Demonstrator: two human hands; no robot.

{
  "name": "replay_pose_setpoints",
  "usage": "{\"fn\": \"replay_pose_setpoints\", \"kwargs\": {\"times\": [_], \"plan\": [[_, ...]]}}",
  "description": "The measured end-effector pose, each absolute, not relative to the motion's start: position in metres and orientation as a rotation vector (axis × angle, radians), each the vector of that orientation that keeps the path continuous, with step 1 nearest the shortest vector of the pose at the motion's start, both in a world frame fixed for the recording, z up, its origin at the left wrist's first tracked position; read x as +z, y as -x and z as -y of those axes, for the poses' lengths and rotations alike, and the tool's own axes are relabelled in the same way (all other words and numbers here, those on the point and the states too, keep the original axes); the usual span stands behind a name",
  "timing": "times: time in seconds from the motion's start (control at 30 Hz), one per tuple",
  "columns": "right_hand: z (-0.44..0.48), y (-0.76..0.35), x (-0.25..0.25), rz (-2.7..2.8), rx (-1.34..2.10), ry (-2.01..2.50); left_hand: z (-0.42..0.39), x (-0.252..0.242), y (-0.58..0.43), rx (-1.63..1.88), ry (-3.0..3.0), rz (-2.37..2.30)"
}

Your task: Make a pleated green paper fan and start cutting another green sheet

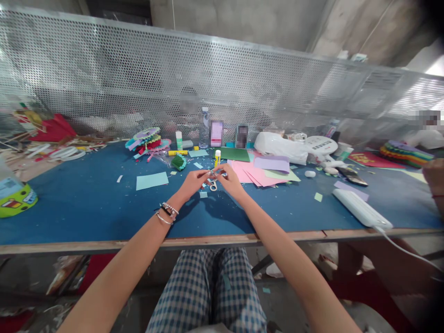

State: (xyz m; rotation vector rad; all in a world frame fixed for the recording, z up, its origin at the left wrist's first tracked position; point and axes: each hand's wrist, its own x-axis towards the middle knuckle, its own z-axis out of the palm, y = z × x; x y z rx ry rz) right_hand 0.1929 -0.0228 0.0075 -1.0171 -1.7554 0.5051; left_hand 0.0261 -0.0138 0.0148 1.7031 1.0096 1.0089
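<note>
My left hand (194, 181) and my right hand (227, 179) meet over the blue table, fingertips pinched together. Between them is a small pale piece of paper (212, 173), mostly hidden by the fingers. Just below the fingertips lie scissors with white handle loops (213, 186), their blades out of sight. A yellow glue stick (217, 158) stands upright right behind the hands. Nearby on the table are a light blue paper scrap (203, 194), a light blue sheet (151, 181) to the left, and pink sheets (262, 175) to the right.
A green folded-paper piece (179, 162) and a colourful paper stack (147, 142) lie left. Two phones (217, 133) and a water bottle (204, 127) stand against the perforated metal screen (138, 69). A white power strip (362, 208) lies right, near another person's hand (434, 178).
</note>
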Motion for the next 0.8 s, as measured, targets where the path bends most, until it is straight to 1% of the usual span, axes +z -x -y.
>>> {"fn": "replay_pose_setpoints", "kwargs": {"times": [0.33, 0.8], "plan": [[0.0207, -0.1928, 0.0053, 1.781, 0.47, 1.004, 0.0163, 0.0182, -0.0263, 1.03, -1.629, -1.06], [0.0263, -0.1904, 0.0075, 1.833, 0.41, 1.0, 0.0161, 0.0195, -0.0242, 1.037, -1.551, -1.012]]}}
